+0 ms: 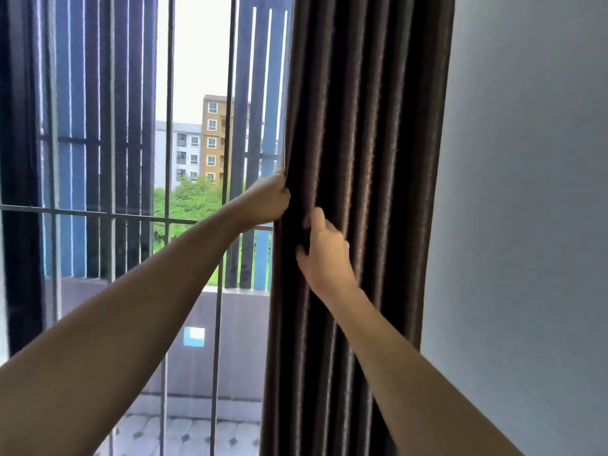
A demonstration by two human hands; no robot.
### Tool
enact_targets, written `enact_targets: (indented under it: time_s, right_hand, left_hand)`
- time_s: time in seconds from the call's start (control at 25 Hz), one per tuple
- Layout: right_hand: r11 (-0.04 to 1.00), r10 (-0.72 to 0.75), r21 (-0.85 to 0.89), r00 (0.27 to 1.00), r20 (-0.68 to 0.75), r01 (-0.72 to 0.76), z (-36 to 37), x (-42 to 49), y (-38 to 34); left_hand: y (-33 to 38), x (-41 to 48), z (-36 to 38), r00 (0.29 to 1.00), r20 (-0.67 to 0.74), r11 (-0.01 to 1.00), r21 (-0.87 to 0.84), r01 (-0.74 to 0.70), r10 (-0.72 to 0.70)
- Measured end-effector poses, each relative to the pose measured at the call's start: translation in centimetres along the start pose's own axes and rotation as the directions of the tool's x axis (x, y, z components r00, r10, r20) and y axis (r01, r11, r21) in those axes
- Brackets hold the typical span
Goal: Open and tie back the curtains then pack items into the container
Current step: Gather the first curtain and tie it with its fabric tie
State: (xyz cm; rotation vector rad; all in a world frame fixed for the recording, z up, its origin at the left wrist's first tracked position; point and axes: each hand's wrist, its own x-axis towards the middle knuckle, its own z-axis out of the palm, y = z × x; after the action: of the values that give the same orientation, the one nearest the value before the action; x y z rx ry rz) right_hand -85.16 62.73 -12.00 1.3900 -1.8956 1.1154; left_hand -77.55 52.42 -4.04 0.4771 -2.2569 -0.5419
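So both hands are on the fabric. The left hand (pixel 268 200) has its fingers curled round the free left edge of the curtain (pixel 368 126), and the right hand (pixel 324 250) sits just below and a bit to the right of it, pinching one of the front folds. They're close together but not touching. The curtain is dead ahead and slightly right, bunched into a thick column of pleats against the wall (pixel 526 192) on the right, and its long axis runs straight up and down, top of frame to bottom. My read is the next move is cinching that bundle sideways, so the band has to go across the vertical folds. The right hand is nearer the wall side, where I'd guess a tie-back would live. Counting: two hands and one curtain for sure. There's a dark strip at the far left edge, and I can't tell if it's a second curtain or just frame. No tie-back and no container are in view. To the left, the window grille (pixel 169 126) is uncovered, with a balcony and apartment blocks (pixel 212 143) far beyond.
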Motion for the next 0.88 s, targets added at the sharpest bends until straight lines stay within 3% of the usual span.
enact_targets:
  time_s: [0.2,0.32,0.4,0.64,0.88]
  right_hand:
    - [0.999,-0.03,-0.015,0.999,-0.022,0.03,4.0,-3.9,1.8]
    - [0.993,-0.107,-0.06,0.994,-0.032,0.105,5.6,-6.1,2.7]
    - [0.984,-0.144,-0.106,0.989,-0.025,0.141,6.2,-7.4,3.2]
    - [0.979,-0.157,-0.119,0.985,0.068,0.165,8.4,-12.2,4.0]
    - [0.983,-0.134,-0.111,0.985,0.11,0.147,8.4,-12.1,3.4]
  left_hand:
    - [-5.2,-2.5,2.3,0.989,0.099,0.969,0.234,0.083,-0.109]
    - [-6.0,-3.3,2.7,0.971,0.158,0.969,0.201,0.144,-0.177]
    - [-5.4,-3.0,2.8,0.972,0.197,0.981,0.167,0.093,-0.126]
    - [-2.7,-2.4,2.5,0.914,0.372,0.978,0.184,0.094,-0.158]
    - [-1.7,-2.9,2.2,0.883,0.435,0.981,0.153,0.121,-0.177]
